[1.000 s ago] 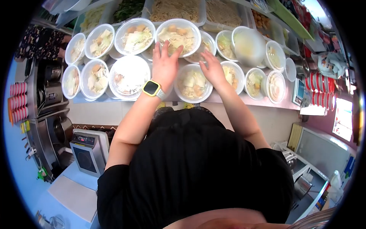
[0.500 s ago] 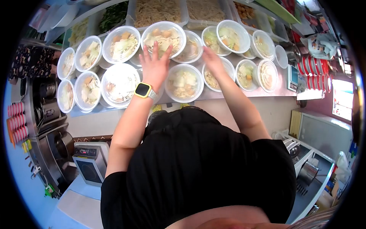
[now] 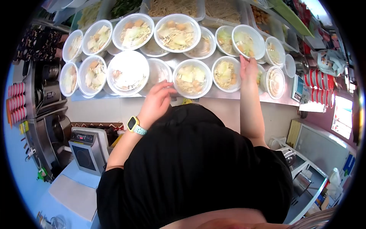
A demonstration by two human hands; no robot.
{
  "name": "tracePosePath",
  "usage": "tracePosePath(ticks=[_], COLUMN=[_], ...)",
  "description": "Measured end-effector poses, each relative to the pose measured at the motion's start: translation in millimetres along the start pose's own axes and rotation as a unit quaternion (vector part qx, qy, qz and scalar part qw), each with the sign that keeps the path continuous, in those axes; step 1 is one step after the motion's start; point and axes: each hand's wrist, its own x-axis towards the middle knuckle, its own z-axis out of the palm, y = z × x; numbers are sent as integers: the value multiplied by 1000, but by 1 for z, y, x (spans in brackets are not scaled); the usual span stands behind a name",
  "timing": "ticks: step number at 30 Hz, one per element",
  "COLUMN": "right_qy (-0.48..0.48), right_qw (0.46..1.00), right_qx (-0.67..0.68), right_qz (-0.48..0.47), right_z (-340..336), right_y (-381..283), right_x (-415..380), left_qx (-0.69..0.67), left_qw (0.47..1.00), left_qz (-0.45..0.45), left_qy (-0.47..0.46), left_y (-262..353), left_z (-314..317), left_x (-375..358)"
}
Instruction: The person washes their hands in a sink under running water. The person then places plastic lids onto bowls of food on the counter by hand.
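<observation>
Nearest me, my left hand hangs at the bench edge, watch on the wrist. Fingers loosely curled, half open, holding nothing. Fingertips point at the rim of the front bowl, tofu and noodles inside; they look just short of it, cannot tell if they touch. That bowl lies straight ahead and slightly right of the left hand, so the left is the nearer one to it.

My right hand is farther out, arm stretched forward. Fingers extended and near flat, open, resting at the rim of the stacked bowl of cabbage, between it and the noodle bowl on its left. No closed grip that I can see.

Left of the front bowl: an empty-looking clear bowl, then a lidded bowl. Farther back, a second row of filled bowls; beyond those, noodle trays.
</observation>
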Motion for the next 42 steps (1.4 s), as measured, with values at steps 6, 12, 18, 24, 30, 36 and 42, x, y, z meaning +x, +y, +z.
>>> tracePosePath(ticks=[6, 12, 18, 24, 30, 36, 42], right_qy=[-128, -238, -284, -281, 143, 210, 185], right_qw=[974, 877, 832, 831, 987, 966, 977], right_qx=[-181, -287, -347, -372, 66, 114, 45], right_qz=[47, 303, 328, 302, -13, -99, -96], right_z=[20, 25, 51, 43, -54, -119, -143], right_y=[-51, 0, 43, 35, -48, -105, -95], right_x=[-138, -185, -190, -180, -103, -75, -61], left_qx=[-38, 57, 189, 265, 238, 220, 219], left_qw=[999, 993, 975, 957, 963, 964, 966], left_qz=[-25, 102, 109, 106, 120, 142, 136], left_qy=[26, 6, -37, -58, -46, -34, -26], left_y=[1, 2, -19, -13, -4, 4, 12], left_z=[-12, -20, -7, -7, -6, -4, -2], left_x=[-15, -2, 0, 2, 7, 14, 23])
